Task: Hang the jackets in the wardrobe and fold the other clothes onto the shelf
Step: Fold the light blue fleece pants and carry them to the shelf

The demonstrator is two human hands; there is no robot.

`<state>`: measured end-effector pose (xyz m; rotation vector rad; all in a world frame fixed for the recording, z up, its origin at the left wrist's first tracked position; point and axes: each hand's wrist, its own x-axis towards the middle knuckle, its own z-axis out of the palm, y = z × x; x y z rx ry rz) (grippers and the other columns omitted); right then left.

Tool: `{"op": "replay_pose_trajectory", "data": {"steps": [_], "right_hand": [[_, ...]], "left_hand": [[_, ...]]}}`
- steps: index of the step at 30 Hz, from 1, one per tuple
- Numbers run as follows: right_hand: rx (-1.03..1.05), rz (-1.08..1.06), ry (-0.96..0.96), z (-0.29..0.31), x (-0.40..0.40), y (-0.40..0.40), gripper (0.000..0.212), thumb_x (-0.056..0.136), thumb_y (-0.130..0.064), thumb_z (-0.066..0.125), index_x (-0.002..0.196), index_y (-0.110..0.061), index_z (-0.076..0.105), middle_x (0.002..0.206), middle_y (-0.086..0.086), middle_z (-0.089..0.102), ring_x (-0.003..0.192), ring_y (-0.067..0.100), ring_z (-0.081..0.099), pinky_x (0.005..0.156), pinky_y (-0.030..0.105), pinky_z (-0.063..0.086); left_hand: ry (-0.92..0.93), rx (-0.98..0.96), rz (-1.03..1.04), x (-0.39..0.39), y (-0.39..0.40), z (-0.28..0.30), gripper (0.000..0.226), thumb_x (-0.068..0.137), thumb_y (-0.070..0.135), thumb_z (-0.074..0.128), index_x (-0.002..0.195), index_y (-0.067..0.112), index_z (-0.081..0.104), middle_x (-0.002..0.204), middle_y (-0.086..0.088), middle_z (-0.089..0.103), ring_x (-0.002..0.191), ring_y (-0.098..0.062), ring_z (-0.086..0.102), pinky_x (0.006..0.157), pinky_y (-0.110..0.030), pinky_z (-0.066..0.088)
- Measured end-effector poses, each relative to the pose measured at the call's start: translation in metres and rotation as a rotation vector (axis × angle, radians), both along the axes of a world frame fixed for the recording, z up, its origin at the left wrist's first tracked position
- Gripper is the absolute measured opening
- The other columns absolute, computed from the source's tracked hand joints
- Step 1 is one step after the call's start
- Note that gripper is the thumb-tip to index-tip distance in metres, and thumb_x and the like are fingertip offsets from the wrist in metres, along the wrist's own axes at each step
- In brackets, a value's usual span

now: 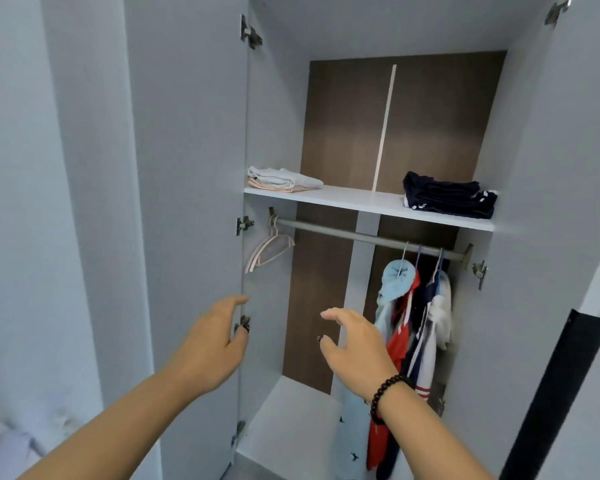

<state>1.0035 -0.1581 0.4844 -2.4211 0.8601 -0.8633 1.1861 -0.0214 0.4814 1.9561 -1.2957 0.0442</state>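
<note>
The wardrobe stands open in front of me. Several jackets (407,327), light blue, red, navy and white, hang at the right end of the grey rail (354,236). An empty pink hanger (269,249) hangs at the rail's left end. On the white shelf (357,202) lie a folded pale pile (283,180) at the left and a folded navy pile (447,199) at the right. My left hand (210,344) is raised by the edge of the left door, fingers relaxed, holding nothing. My right hand (355,344), with a dark bead bracelet, reaches into the hanging space, also holding nothing.
The left wardrobe door (184,202) stands open beside my left hand, with hinges along its edge. The right door (568,168) is open too, with a black strip (555,393) along it. The wardrobe floor (291,420) is white. Something pale lies at the bottom left (4,445).
</note>
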Motion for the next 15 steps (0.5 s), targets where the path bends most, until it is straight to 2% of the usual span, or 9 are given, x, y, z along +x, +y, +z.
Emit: {"op": "replay_pose_trajectory", "data": {"steps": [4, 7, 10, 15], "right_hand": [[0.029, 0.102, 0.054, -0.022, 0.002, 0.032, 0.034, 0.092, -0.024, 0.056, 0.125, -0.029, 0.054, 0.131, -0.016, 0.048, 0.114, -0.005, 0.040, 0.094, 0.009, 0.027], [0.057, 0.188, 0.101, -0.037, 0.016, 0.064, 0.030, 0.092, -0.023, 0.056, 0.122, -0.028, 0.056, 0.128, -0.016, 0.048, 0.111, -0.005, 0.039, 0.096, 0.010, 0.027], [0.103, 0.284, 0.143, -0.051, 0.036, 0.102, 0.028, 0.092, -0.022, 0.056, 0.120, -0.028, 0.056, 0.127, -0.017, 0.047, 0.119, 0.001, 0.042, 0.100, 0.013, 0.030], [0.149, 0.485, 0.206, -0.070, 0.092, 0.167, 0.025, 0.093, -0.023, 0.056, 0.117, -0.031, 0.054, 0.125, -0.020, 0.045, 0.117, -0.003, 0.040, 0.098, 0.010, 0.026]], "left_hand": [[0.009, 0.024, 0.066, -0.011, 0.057, -0.020, 0.048, 0.100, 0.020, 0.045, 0.146, 0.025, 0.032, 0.150, 0.009, 0.037, 0.136, -0.008, 0.036, 0.106, -0.014, 0.022], [0.043, 0.051, 0.140, -0.010, 0.103, -0.039, 0.048, 0.100, 0.020, 0.044, 0.146, 0.026, 0.031, 0.151, 0.011, 0.035, 0.137, -0.007, 0.034, 0.104, -0.012, 0.021], [0.076, 0.068, 0.212, -0.004, 0.153, -0.060, 0.048, 0.100, 0.023, 0.044, 0.146, 0.028, 0.030, 0.150, 0.015, 0.034, 0.135, -0.005, 0.035, 0.105, -0.011, 0.019], [0.119, 0.074, 0.363, 0.023, 0.237, -0.090, 0.049, 0.099, 0.023, 0.048, 0.145, 0.029, 0.031, 0.149, 0.019, 0.033, 0.137, -0.002, 0.031, 0.105, -0.008, 0.018]]}}
